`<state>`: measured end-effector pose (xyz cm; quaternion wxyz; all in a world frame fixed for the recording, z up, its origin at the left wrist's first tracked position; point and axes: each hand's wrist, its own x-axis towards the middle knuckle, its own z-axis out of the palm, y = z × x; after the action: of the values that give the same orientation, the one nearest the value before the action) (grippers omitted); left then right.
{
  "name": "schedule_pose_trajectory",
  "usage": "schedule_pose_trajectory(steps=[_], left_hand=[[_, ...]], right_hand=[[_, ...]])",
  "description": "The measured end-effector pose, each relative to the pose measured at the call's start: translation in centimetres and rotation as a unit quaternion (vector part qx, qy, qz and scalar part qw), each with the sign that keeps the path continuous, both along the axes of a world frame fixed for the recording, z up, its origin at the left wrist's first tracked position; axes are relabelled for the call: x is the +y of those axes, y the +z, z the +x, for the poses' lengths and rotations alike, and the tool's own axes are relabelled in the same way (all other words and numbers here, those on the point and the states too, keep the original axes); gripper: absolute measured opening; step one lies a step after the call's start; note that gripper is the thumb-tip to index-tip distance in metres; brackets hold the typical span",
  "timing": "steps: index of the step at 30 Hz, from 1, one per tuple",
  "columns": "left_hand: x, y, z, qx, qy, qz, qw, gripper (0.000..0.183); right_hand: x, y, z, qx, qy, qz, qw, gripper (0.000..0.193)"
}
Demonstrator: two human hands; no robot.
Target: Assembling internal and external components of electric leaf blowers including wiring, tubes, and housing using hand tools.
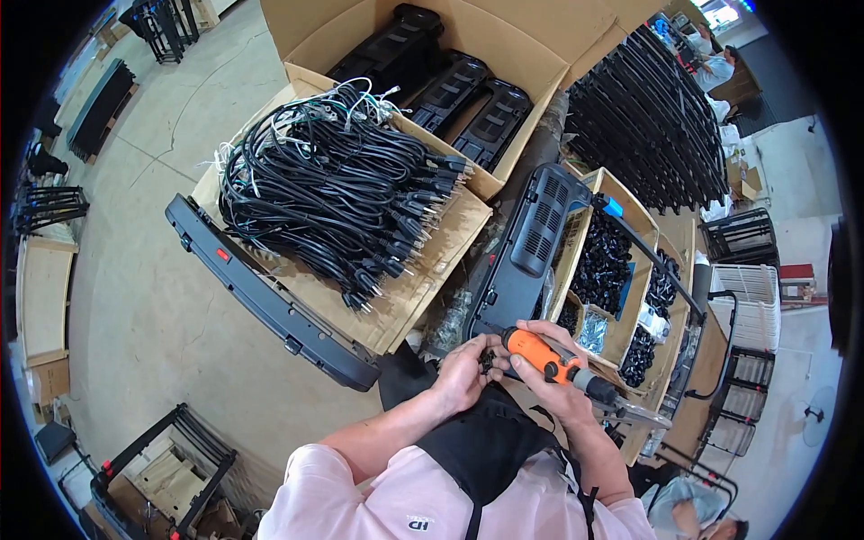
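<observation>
My right hand (565,396) is wrapped round an orange power screwdriver (533,349), held aslant with its front end toward the upper left. Close beside that front end is my left hand (461,376), its fingers curled over a cluster of small black pieces (487,361), too small to name surely. Just beyond both hands lies a long black plastic housing (540,220) with slotted vents. Its near end reaches the screwdriver's front; whether they touch, I cannot tell.
Black power cords (324,193) are heaped on a cardboard sheet (441,261) at left, beside a long dark plastic frame (270,301). Behind stands a carton (531,45) of black housings. Divided bins (621,346) at right hold small black parts. Other people work far right.
</observation>
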<state>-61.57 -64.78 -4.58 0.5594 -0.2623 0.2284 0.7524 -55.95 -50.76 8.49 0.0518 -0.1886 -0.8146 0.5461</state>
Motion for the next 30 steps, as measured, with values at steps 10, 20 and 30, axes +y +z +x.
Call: schedule_pose_trajectory(steps=[10,20,30], left_hand=[[-1.3,-3.3,1.7,0.130,-0.064,0.065,0.987,0.024],[-2.3,-2.0,0.6,0.194,-0.073,-0.027,0.978,0.025],[-1.1,-0.5,-1.4,0.087,0.018,-0.034,0.995,0.026]], right_hand=[[-0.1,-1.9,-2.8,-0.054,0.057,0.047,0.996,0.038],[0.0,-2.2,-3.4,-0.053,0.090,0.060,0.993,0.037],[1.8,0.9,-2.0,0.005,0.035,0.019,0.999,0.053]])
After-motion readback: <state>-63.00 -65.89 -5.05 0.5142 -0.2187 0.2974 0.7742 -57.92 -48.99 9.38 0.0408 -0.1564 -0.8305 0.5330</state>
